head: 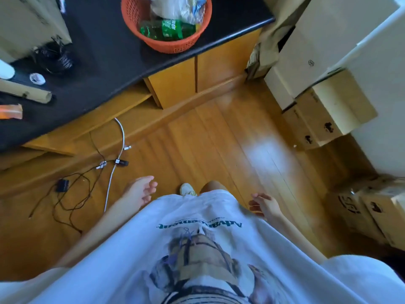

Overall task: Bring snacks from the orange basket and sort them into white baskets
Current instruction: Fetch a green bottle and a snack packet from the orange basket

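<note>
The orange basket (pixel 171 43) stands near the front edge of a black counter (pixel 105 53) at the top of the head view. Inside it lie a green plastic bottle (pixel 168 29) and pale snack bags (pixel 175 7) behind the bottle. My left hand (pixel 141 189) hangs low beside my white shirt, fingers apart and holding nothing. My right hand (pixel 264 205) hangs on the other side, fingers loosely spread, also holding nothing. Both hands are far below the basket. No white baskets are in view.
Cardboard boxes (pixel 324 106) are stacked along the right, with more at the lower right (pixel 372 211). Loose cables and a small black adapter (pixel 62 185) lie on the wooden floor at the left. A cardboard tube (pixel 26 93) and black wires rest on the counter.
</note>
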